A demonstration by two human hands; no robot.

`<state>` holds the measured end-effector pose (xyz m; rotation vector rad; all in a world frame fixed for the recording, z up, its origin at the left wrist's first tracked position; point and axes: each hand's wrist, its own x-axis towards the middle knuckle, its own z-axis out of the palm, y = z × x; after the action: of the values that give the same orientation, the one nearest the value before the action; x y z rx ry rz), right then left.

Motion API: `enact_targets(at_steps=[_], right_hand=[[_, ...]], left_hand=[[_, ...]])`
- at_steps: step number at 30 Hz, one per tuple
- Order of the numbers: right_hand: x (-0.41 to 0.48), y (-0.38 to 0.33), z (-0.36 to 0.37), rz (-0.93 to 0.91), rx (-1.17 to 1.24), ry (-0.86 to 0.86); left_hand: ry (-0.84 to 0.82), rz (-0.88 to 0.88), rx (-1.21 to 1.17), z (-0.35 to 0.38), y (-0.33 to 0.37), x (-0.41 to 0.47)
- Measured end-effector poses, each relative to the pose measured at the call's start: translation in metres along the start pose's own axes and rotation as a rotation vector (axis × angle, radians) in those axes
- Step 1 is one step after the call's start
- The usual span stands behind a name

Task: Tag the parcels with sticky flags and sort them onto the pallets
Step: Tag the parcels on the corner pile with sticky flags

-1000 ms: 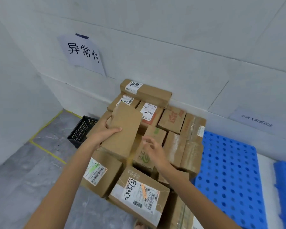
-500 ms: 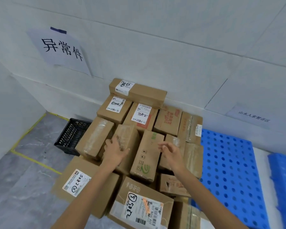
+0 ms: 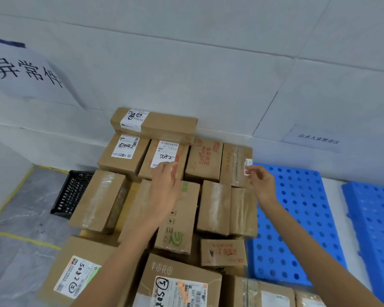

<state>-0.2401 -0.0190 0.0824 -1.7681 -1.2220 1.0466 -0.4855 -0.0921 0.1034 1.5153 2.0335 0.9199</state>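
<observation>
A pile of brown cardboard parcels stands against the white wall. My left hand (image 3: 167,185) reaches flat over it, fingers apart, holding nothing. Its fingertips touch the lower edge of the white label marked 5082 on a back-row parcel (image 3: 164,155). My right hand (image 3: 262,181) is at the right edge of a tape-wrapped parcel (image 3: 234,165). Its thumb and fingertips are pinched at that parcel's small white label, and whether they grip anything is unclear. In front lies a tall parcel with a green logo (image 3: 179,220). No sticky flag is visible.
A blue perforated pallet (image 3: 297,218) lies right of the pile, with a second blue pallet (image 3: 375,222) beyond a narrow gap. A black plastic crate (image 3: 72,193) sits on the grey floor at the left, by yellow tape lines (image 3: 8,204). Paper signs (image 3: 24,72) hang on the wall.
My left hand set a plain brown box into the pile, let go and moved forward to the labelled parcel. My right hand moved right to the taped parcel. The view has closed in.
</observation>
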Motion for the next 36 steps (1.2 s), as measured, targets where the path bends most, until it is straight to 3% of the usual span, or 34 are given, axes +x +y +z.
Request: enact_targets(at_steps=[3,6,8,13,17,19,28,36], right_hand=[[0.044,0.023,-0.008,0.163,-0.172,0.027],[0.075,0.043,-0.003,0.383,-0.242,-0.142],[0.085,0.057,0.005,0.45,-0.237,-0.248],[0.095,0.075,0.014,0.379,-0.19,-0.267],[0.097,0.081,0.01,0.428,-0.067,-0.206],[0.097,0.078,0.008,0.489,-0.009,-0.179],[0.093,0.07,-0.011,0.492,0.131,-0.143],[0.047,0.007,-0.084,0.119,0.216,-0.09]], left_hand=[[-0.263,0.017,-0.157,0.043,0.048,0.032],[-0.562,-0.093,-0.143,0.095,0.071,0.055],[-0.648,-0.128,-0.06,0.12,0.075,0.065],[-0.616,-0.032,0.13,0.159,0.065,0.075],[-0.601,0.164,0.481,0.174,0.056,0.065],[-0.572,0.156,0.549,0.178,0.055,0.061],[-0.42,0.027,0.065,0.178,0.064,0.065],[-0.089,0.076,-0.214,0.134,0.135,0.037]])
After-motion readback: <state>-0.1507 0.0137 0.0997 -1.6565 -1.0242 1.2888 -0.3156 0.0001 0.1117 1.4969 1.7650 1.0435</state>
